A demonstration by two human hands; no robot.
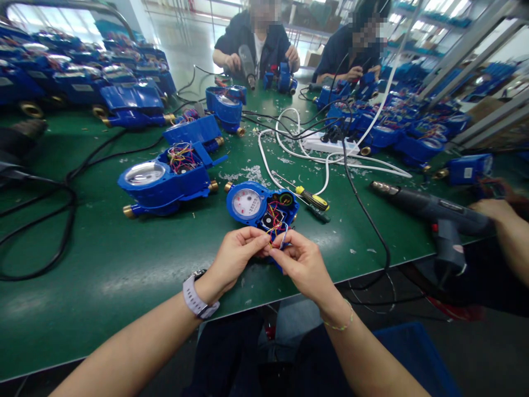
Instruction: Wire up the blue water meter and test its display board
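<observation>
In front of me on the green table lies a blue water meter (247,203) with a round dial and an opened wiring compartment. Thin red, yellow and white wires (278,216) come out of that compartment toward my fingers. My left hand (239,251) pinches the wires at the meter's near edge. Thumb and forefinger of my right hand (301,262) are closed on the same wires, with the fingertips of both hands almost touching. The exact wire ends are hidden by my fingers.
Another blue meter (165,184) stands to the left. Screwdrivers (312,198), a white power strip (330,143) and black cables lie beyond. A co-worker's hand is near a heat gun (438,212) at right. Two people (264,44) work opposite; many meters (82,71) are piled at left.
</observation>
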